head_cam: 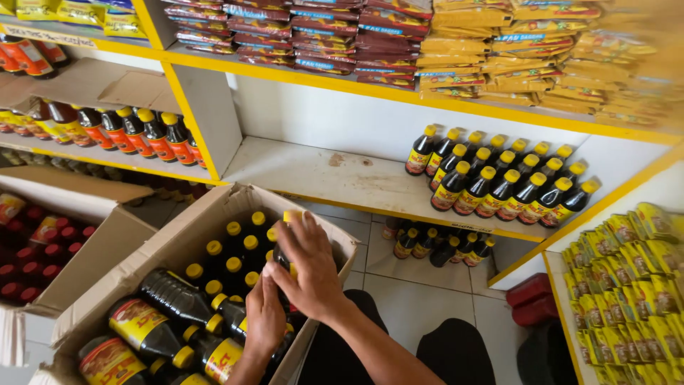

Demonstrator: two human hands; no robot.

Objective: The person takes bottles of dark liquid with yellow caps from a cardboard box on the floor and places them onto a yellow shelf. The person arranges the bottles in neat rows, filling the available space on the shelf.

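I see my right hand (310, 267) wrapped around a yellow-capped dark bottle (283, 251) standing in the cardboard box (178, 242). My left hand (265, 314), at its 7 o'clock, touches neighbouring bottles; I cannot tell its grip. Shelf bottles (499, 182) stand at 2 o'clock.

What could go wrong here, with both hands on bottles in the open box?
1. The right hand and left hand grip upright yellow-capped bottles packed tightly; one might slip or knock its neighbours.
2. Loose bottles lie sideways on top and may roll.
3. The cardboard box wall by the wrists looks bent and could give way.
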